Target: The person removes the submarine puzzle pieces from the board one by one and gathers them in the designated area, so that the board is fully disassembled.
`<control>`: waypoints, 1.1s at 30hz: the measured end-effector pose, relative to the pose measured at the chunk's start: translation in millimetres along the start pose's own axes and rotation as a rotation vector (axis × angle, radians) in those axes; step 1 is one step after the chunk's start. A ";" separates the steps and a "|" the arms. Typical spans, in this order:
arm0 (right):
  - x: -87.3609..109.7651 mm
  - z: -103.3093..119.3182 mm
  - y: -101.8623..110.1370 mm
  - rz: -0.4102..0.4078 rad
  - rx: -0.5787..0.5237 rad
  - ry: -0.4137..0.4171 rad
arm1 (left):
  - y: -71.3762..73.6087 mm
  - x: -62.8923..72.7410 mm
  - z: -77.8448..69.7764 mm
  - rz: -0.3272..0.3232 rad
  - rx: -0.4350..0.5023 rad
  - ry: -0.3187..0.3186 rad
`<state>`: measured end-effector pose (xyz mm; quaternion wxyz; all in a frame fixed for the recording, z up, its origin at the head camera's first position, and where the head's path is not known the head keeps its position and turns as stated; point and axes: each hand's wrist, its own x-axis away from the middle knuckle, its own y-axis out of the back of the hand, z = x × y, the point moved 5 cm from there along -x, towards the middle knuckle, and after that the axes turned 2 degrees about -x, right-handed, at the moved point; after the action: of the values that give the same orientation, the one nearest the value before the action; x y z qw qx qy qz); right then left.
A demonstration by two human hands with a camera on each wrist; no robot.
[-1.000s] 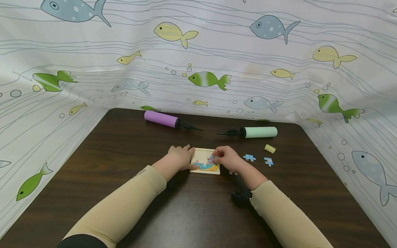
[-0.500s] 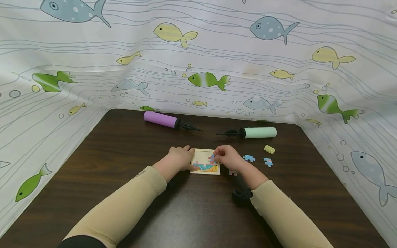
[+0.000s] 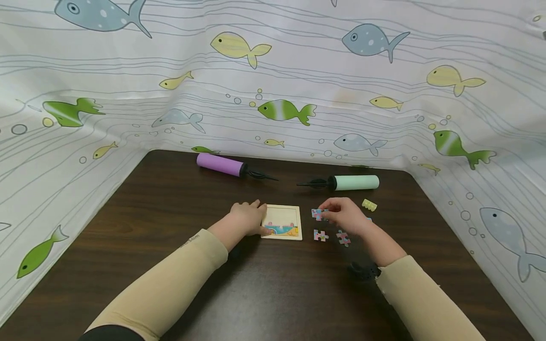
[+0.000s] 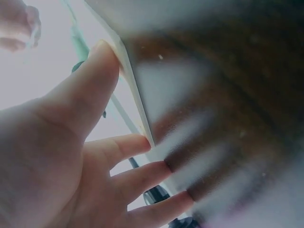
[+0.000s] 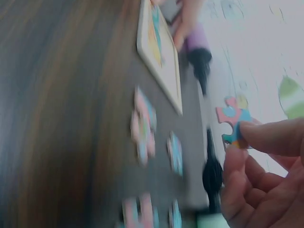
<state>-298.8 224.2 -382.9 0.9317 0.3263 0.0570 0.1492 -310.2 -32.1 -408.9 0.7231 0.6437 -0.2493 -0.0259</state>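
Observation:
A wooden puzzle tray (image 3: 279, 207) lies on the table with a sea-picture strip (image 3: 281, 230) filled along its near side. My left hand (image 3: 246, 218) rests at the tray's left side, its thumb at the near left corner and its other fingers spread along the edge; in the left wrist view these fingers (image 4: 133, 145) look fairly straight. To the right of the tray, my right hand (image 3: 344, 217) pinches a pink and blue jigsaw piece (image 5: 235, 118) between thumb and fingertips. Below that hand lie a pink jigsaw piece (image 3: 321, 235) and another pink-blue jigsaw piece (image 3: 343, 238).
A yellow jigsaw piece (image 3: 369, 205) lies beyond the right hand, which mostly covers a blue piece (image 3: 369, 219). Toward the back of the table (image 3: 273, 293) are a purple hand pump (image 3: 219, 164) and a mint-green hand pump (image 3: 356, 182). A fish-print curtain (image 3: 281, 66) surrounds the table.
My right hand has moved right, off the tray, carrying the jigsaw piece it pinches. A piece hidden by the forearm now shows. The left hand stays at the tray's edge.

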 end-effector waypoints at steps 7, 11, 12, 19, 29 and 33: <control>31.3 -31.8 45.2 0.009 0.042 -0.103 | -0.2 0.2 1.5 0.007 0.010 -0.004; 46.7 -53.8 57.6 0.030 0.047 -0.159 | -1.7 -1.3 2.1 0.008 0.020 -0.006; 50.3 -59.1 59.1 0.045 0.044 -0.169 | -2.0 -1.3 2.0 0.008 0.026 -0.006; 66.9 -84.5 60.4 0.117 0.018 -0.202 | -0.1 -1.1 0.6 0.004 0.027 -0.013; 70.9 -84.8 57.1 0.119 0.034 -0.170 | -0.6 -0.3 -0.5 0.006 0.018 -0.003; 65.5 -79.3 55.6 0.067 0.087 -0.160 | 0.2 0.5 -0.7 0.010 0.019 0.000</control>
<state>-266.2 333.0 -410.7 0.9126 0.3792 -0.0223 0.1510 -309.6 -31.6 -408.6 0.7170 0.6493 -0.2528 -0.0200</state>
